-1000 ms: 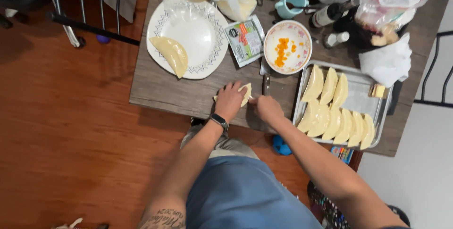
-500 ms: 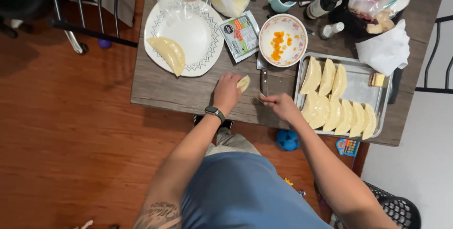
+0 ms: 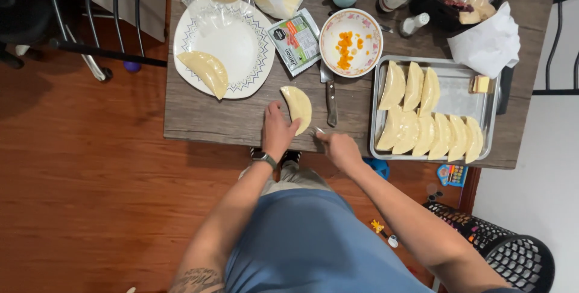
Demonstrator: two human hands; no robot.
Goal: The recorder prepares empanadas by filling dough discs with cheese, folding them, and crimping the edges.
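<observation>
Home dining area: wooden table (image 3: 229, 121) on wood floor; baking tray (image 3: 491, 118) of folded pastries on it, toys beneath.

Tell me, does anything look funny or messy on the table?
Mostly tidy. One folded pastry lies alone on the patterned plate, apart from the batch in the metal tray. A knife lies loose beside the pastry the left hand touches.

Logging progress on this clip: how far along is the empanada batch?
Done: about ten folded empanadas fill the metal tray. In hand: the left hand holds down a folded empanada on the table while the right hand holds a small utensil beside it. Left: one more waits on the patterned plate; some filling remains in the bowl.
</observation>
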